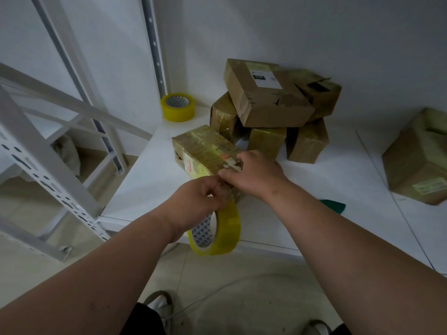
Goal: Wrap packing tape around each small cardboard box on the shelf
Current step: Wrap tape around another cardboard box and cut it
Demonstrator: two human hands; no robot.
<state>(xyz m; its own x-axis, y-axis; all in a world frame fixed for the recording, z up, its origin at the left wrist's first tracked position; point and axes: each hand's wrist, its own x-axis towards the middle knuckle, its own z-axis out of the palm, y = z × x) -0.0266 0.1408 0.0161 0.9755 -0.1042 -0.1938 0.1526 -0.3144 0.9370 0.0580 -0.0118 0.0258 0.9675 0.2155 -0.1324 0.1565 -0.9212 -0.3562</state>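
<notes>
White metal shelf [145,180] carries the work. Left hand [196,201] grips a yellow tape roll [222,233] at the shelf's front edge; right hand [256,175] pinches tape against the taped cardboard box [203,148]. Behind it stand stacked boxes [271,102] and a spare roll [177,107].

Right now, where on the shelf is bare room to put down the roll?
Bare shelf lies between the box pile and the right box; more lies left of the held box, before the spare roll. The pile is crowded.
</notes>
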